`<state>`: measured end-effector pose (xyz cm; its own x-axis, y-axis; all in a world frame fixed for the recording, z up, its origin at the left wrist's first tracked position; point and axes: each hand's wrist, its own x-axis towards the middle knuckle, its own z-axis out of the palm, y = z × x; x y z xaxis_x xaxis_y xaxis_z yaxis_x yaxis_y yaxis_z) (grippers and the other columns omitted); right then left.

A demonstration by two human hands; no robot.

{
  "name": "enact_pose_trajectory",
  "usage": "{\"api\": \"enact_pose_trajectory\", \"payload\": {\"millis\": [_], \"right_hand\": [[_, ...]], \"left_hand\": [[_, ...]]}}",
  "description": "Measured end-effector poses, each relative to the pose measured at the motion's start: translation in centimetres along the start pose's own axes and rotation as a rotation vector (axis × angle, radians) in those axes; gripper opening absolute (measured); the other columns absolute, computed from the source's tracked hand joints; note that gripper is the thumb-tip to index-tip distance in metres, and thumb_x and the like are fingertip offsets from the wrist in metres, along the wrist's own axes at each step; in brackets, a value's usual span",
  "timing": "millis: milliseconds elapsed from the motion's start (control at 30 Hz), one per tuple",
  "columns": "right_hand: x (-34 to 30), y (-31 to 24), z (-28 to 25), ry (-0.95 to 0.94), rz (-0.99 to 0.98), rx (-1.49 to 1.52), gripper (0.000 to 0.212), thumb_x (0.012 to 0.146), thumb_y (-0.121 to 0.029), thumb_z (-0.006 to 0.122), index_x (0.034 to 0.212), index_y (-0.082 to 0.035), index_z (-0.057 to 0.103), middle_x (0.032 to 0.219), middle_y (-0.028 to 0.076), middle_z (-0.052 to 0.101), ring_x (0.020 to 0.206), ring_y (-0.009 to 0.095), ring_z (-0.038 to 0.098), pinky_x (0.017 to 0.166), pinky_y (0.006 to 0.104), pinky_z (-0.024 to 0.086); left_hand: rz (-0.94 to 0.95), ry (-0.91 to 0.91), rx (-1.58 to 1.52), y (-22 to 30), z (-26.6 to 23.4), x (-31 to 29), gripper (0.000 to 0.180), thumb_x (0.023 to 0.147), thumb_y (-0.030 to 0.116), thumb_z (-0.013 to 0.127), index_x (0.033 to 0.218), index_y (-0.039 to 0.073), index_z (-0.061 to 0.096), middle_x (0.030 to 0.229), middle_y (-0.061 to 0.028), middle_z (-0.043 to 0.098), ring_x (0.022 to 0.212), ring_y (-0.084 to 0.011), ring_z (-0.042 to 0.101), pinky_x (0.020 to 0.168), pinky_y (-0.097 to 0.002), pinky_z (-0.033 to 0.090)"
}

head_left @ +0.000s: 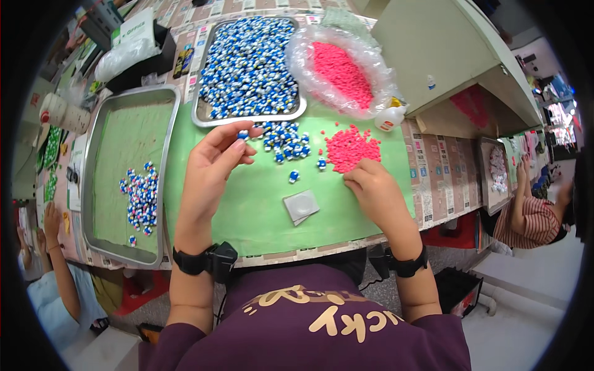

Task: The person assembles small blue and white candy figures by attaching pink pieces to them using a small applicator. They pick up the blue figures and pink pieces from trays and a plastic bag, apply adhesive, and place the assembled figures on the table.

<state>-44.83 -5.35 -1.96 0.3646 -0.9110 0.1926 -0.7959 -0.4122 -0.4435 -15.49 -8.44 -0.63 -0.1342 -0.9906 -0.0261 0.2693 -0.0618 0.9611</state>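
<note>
Between the thumb and fingertips of my left hand is a small blue-and-white figurine. Just beyond it lies a loose cluster of similar figurines on the green mat. My right hand is closed in a pinch at the near edge of a pile of small pink pieces; whatever its fingertips hold is hidden. A small grey-white block with a round recess rests on the mat between my hands. One figurine stands alone beyond the block.
A metal tray full of blue-and-white figurines stands at the back, beside a clear bag of pink pieces. Another metal tray at left holds figurines with pink bits. A small white bottle stands near a grey cabinet. Other people work at both sides.
</note>
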Motion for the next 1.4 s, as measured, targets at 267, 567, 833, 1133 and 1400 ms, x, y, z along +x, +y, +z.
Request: {"api": "enact_pose_trajectory", "payload": {"millis": [267,567,833,1133,1400], "right_hand": [[0.3,-0.6,0.0,-0.087,0.038,-0.049,0.008,0.079,-0.004,0.066,0.081,-0.001,0.06,0.081,0.013,0.059,0.078,0.033,0.06,0.071,0.0421,0.05],[0.2,0.8,0.1,-0.07,-0.014,-0.007,0.011,0.078,-0.004,0.067,0.086,-0.001,0.06,0.083,0.015,0.057,0.08,0.034,0.06,0.07,0.0423,0.049],[-0.1,0.0,0.4,-0.026,0.056,0.052,0.004,0.079,0.0,0.057,0.082,0.0,0.059,0.086,0.015,0.058,0.084,0.035,0.061,0.072,0.0452,0.05],[0.6,0.2,0.5,-0.089,0.052,0.063,0.005,0.078,0.002,0.055,0.08,-0.001,0.059,0.08,0.014,0.058,0.082,0.035,0.061,0.071,0.045,0.05],[2.7,-3.1,-3.1,0.087,0.058,0.588,0.009,0.083,0.003,0.063,0.088,-0.003,0.059,0.088,0.007,0.065,0.08,0.017,0.062,0.067,0.0313,0.049]], "left_hand": [[-0.04,-0.021,-0.062,-1.0,-0.1,-0.2,0.03,0.097,0.006,0.055,0.126,-0.001,0.058,0.113,-0.0128,0.066,0.087,-0.0105,0.062,0.079,-0.024,0.052],[-0.018,0.013,0.027,-1.3,-0.2,0.1,0.024,0.095,0.006,0.056,0.118,0.002,0.062,0.111,-0.0079,0.066,0.088,-0.0101,0.062,0.08,-0.0256,0.052],[-0.034,0.018,-0.013,-2.0,-0.5,0.2,0.025,0.096,0.008,0.056,0.12,0.0,0.061,0.113,-0.0119,0.066,0.087,-0.0101,0.062,0.08,-0.0253,0.051],[-0.047,-0.046,0.019,-1.5,0.4,-0.1,0.024,0.097,0.008,0.055,0.118,0.0,0.061,0.114,-0.0131,0.066,0.086,-0.0099,0.062,0.077,-0.0244,0.051],[-0.086,-0.201,0.119,0.0,3.3,-0.9,0.017,0.097,0.01,0.056,0.108,0.001,0.066,0.105,-0.0065,0.068,0.08,-0.008,0.061,0.07,-0.0241,0.051]]}}
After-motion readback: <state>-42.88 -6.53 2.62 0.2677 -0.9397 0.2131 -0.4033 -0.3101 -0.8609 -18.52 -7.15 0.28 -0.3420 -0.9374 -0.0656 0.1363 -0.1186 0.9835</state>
